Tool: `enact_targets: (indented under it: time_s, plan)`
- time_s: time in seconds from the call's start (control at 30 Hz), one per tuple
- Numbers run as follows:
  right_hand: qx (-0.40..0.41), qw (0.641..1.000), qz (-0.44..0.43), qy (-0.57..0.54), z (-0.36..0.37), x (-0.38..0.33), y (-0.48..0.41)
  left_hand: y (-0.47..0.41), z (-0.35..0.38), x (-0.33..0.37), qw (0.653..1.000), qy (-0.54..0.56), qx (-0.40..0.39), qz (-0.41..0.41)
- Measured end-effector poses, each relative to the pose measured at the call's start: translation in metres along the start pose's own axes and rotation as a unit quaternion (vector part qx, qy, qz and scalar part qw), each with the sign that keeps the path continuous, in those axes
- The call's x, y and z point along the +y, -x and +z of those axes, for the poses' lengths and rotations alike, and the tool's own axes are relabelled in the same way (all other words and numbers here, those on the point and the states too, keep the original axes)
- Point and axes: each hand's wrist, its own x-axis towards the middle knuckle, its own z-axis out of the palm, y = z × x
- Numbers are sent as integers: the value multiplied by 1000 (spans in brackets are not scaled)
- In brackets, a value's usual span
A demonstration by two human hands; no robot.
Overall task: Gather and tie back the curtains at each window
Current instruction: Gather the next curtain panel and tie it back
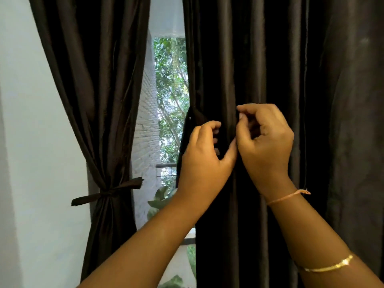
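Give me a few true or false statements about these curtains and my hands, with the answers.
1. The left curtain is bound with a tie. True.
2. The right curtain is tied back too. False: it hangs loose.
3. The left hand curls round the right curtain's edge. True.
4. The right hand rests on the tie. False: it is up at the right curtain's folds, beside the left hand.
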Motion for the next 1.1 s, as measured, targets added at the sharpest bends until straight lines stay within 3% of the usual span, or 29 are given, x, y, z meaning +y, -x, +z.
enact_targets:
  time_s: [0.2,0.33,0.47,0.57,0.73,0.8,0.97,1.03,1.1]
  plan:
    - [-107,986,80,95,-5,47,-47,-52,25,14,992,-105,42,-47]
    - [-184,971,131,75,12,62,-90,-101,35,22,978,-171,50,-108]
    - [-255,954,148,53,26,75,-110,-117,47,29,977,-155,13,-143]
    - [-262,956,131,25,27,83,-107,-109,59,31,984,-133,-33,-115]
    - [-223,972,-61,44,23,86,-98,-103,74,20,983,-141,-96,-74]
    - [-236,970,-39,30,28,86,-102,-104,77,15,983,-135,-99,-71]
    - [-250,961,118,-25,42,80,-128,-113,75,17,982,-87,-164,-46]
    - [-252,960,124,-4,45,81,-143,-124,66,18,970,-145,-196,-4]
    - [-257,961,91,42,47,82,-155,-138,53,15,961,-219,-163,31]
